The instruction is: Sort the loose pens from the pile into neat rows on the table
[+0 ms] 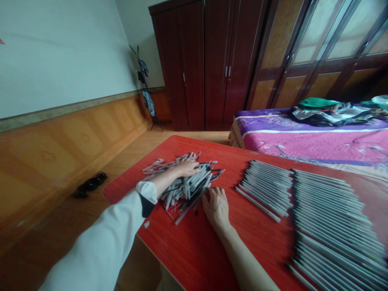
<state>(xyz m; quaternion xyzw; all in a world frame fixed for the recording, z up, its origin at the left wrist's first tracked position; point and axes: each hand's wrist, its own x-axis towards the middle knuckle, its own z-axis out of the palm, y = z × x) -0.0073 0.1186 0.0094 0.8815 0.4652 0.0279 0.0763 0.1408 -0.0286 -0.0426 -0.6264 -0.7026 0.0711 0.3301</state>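
A loose pile of white and black plastic pieces (184,188), mostly thin sticks or strips, is heaped on the red table (194,250). My left hand (188,167) reaches across the top of this heap, its fingers stretched out and resting on the pieces. At the heap's right edge, my right hand (216,206) rests low over the table with its fingers curled in. Its fingertips are partly hidden, and what they hold, if anything, does not show. To the right lie two rows of slim grey-white sticks with black ends, a smaller row (266,188) and a larger row (333,226).
A small white scrap (146,224) lies near the table's left edge. Beyond the table stand a bed (303,139) with folded clothes, dark red wardrobes (206,68) and a coat stand (147,89). Black shoes (90,184) are on the floor at left.
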